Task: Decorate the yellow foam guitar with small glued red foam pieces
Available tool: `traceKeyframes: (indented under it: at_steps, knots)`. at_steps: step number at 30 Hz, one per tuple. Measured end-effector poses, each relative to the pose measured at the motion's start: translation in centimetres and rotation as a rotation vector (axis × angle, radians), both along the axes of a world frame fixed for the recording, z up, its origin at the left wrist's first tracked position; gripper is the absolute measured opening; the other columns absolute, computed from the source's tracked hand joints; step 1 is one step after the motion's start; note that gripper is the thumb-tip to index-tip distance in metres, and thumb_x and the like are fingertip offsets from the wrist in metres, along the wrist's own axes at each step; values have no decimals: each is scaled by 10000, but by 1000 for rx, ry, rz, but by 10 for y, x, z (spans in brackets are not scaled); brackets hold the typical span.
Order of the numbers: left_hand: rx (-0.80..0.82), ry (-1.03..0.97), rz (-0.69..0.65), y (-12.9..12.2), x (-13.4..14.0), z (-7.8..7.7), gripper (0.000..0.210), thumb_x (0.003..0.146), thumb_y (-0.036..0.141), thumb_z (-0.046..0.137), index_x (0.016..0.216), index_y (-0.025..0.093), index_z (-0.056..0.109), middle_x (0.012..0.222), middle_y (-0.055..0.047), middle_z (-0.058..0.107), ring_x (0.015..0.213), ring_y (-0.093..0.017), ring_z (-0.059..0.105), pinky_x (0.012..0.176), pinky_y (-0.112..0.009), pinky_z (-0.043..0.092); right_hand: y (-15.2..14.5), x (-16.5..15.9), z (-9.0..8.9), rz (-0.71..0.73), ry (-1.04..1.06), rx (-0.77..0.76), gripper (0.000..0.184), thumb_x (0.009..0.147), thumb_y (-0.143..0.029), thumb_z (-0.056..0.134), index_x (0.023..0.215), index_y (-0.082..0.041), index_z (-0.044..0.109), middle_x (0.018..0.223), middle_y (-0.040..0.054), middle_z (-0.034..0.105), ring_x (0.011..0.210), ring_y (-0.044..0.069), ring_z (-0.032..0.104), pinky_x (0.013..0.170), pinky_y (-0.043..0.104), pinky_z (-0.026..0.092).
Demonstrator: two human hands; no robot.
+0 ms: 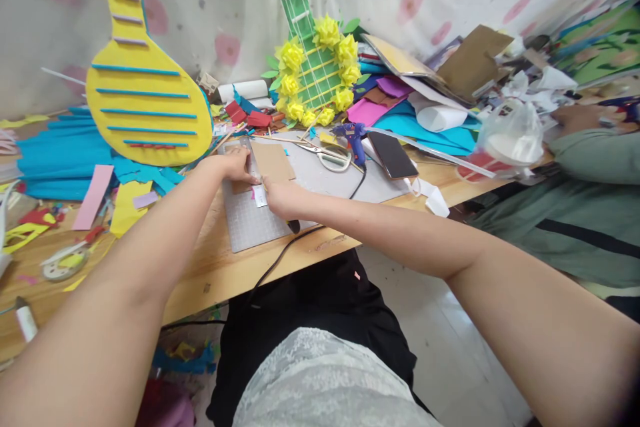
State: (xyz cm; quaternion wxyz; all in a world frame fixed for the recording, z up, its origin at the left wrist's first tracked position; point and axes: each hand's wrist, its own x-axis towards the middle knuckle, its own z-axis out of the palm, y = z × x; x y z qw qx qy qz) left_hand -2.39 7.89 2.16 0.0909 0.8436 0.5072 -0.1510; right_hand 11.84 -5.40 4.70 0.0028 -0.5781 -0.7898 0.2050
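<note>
On the grey cutting mat point(245, 230) lies a piece of brown cardboard point(274, 161). My left hand point(236, 165) presses down at the cardboard's left side, thumb and fingers on a clear strip that looks like a ruler point(250, 153). Just to the right, my right hand point(287, 200) is closed around a utility knife point(294, 226); only its dark handle end shows below the palm, and the blade is hidden. A small white paper piece point(260, 196) sits between the hands, close to the right fingers.
Scissors point(334, 159), a blue glue gun point(354, 140) with its cord, and a phone point(393, 155) lie right of the cardboard. Behind stand a yellow paper instrument point(150, 103) and a green one point(320, 77) with yellow flowers. A person's green sleeve point(595, 153) is at right.
</note>
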Motion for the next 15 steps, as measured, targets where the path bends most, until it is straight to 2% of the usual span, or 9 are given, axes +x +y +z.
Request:
traceKeyframes:
  at_steps: [4, 7, 10, 12, 15]
  knots:
    - [-2, -9, -7, 0, 0, 1, 1026, 516, 686, 622, 1326, 112, 358, 1404, -185, 356, 1314, -321, 311, 1054, -353, 283, 8, 4, 16, 1, -23, -99, 401, 834, -132, 387, 1218, -91, 498, 1122, 185, 626, 999, 276, 613, 777, 328, 472]
    - [-7, 3, 5, -1, 0, 1, 1028, 541, 661, 629, 1339, 89, 326, 1429, -207, 310, 1325, -321, 292, 1054, -347, 280, 20, 12, 20, -17, 64, -30, 352, 872, -200, 364, 1162, -136, 553, 1113, 143, 640, 1000, 244, 612, 794, 306, 469]
    - [-7, 16, -4, 0, 0, 2, 1048, 545, 652, 630, 1358, 87, 291, 1450, -221, 268, 1344, -325, 255, 1064, -356, 264, 37, 23, 14, -59, 185, 27, 366, 858, -245, 424, 1206, -188, 525, 1103, 80, 647, 959, 196, 625, 801, 280, 477]
    - [-10, 12, -23, 0, 0, 2, 1054, 536, 665, 622, 1358, 90, 297, 1445, -222, 279, 1341, -328, 261, 1065, -367, 259, 48, 32, 10, -86, 281, 44, 417, 821, -209, 486, 1239, -207, 491, 1106, 56, 641, 952, 179, 623, 825, 287, 480]
    - [-26, -7, -25, -1, 0, 4, 1047, 528, 670, 616, 1341, 74, 330, 1419, -229, 321, 1321, -341, 296, 1057, -370, 271, 61, 43, 7, -138, 487, -27, 524, 791, -142, 519, 1297, -214, 405, 1001, 47, 659, 804, 153, 651, 779, 319, 514]
